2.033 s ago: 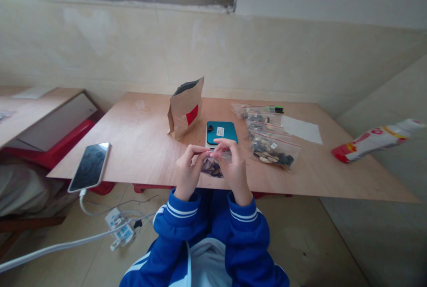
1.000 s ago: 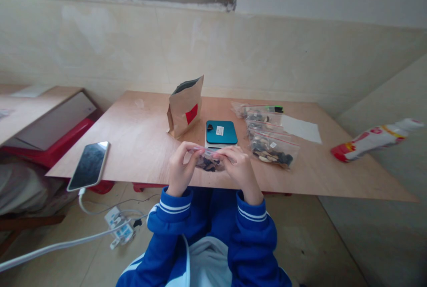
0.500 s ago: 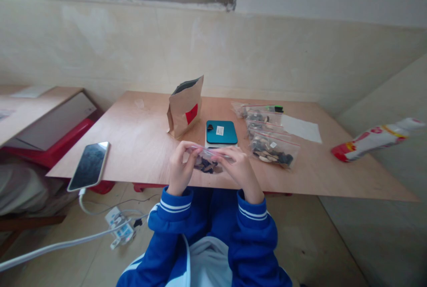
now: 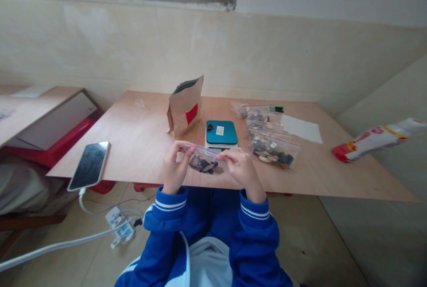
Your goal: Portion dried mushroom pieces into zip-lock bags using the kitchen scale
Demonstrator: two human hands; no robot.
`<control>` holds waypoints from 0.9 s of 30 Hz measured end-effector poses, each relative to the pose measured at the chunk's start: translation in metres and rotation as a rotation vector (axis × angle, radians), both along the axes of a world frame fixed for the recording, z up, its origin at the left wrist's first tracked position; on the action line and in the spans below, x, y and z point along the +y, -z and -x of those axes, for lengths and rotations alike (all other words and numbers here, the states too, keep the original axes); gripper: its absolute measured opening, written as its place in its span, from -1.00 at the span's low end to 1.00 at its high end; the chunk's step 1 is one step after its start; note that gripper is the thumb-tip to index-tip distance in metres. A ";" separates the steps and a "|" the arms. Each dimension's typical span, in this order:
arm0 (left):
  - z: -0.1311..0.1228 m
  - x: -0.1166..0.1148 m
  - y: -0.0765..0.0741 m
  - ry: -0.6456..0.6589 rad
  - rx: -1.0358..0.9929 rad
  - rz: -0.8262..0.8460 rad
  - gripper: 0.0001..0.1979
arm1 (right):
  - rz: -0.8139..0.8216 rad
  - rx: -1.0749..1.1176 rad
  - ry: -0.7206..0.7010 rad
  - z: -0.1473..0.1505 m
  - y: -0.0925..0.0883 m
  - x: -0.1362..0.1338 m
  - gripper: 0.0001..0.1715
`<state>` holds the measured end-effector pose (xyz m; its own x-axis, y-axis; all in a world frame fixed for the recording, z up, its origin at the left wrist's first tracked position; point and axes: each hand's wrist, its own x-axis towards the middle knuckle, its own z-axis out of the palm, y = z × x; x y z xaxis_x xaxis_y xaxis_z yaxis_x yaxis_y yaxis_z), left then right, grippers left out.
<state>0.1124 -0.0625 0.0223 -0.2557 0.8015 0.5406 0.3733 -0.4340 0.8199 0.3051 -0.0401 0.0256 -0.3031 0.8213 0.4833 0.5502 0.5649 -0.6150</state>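
Observation:
Between my hands hangs a clear zip bag with dark and light brown flat pieces inside. My left hand pinches the bag's left top corner, thumb at the strip. The right top corner is pinched by my right hand. Just beyond the bag is a small teal-topped scale, its front edge partly covered by the bag and fingers. One dark piece lies on its plate beside a white label. Behind on the left stands a brown paper pouch with a red patch, its top open.
Several filled zip bags lie right of the scale, near a white paper sheet and a black-green object. A red-and-white bottle is at the right. A phone with a charging cable lies at the left edge; a power strip is on the floor.
My hands have moved slightly apart, drawing the zip bag's top edge out straighter. More of the bag's front and its contents now shows.

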 end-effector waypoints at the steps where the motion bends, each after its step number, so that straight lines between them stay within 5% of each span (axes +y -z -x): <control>1: 0.000 0.000 0.000 0.005 -0.006 0.002 -0.89 | -0.006 -0.002 0.005 0.001 0.000 -0.001 -0.68; 14: 0.011 0.002 0.008 -0.107 -0.248 0.015 -0.84 | 0.161 0.181 -0.051 -0.009 -0.001 -0.003 -0.82; 20: 0.014 0.000 0.002 -0.071 -0.290 0.030 -0.79 | 0.091 0.201 0.010 -0.014 0.001 -0.002 -0.72; 27: 0.003 0.004 0.003 -0.057 -0.525 -0.012 -0.77 | 0.251 0.332 -0.049 -0.011 -0.002 -0.003 -0.78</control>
<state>0.1091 -0.0582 0.0190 -0.5376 0.7728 0.3373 -0.0631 -0.4358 0.8978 0.3162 -0.0431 0.0275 -0.2062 0.9147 0.3477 0.2754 0.3952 -0.8763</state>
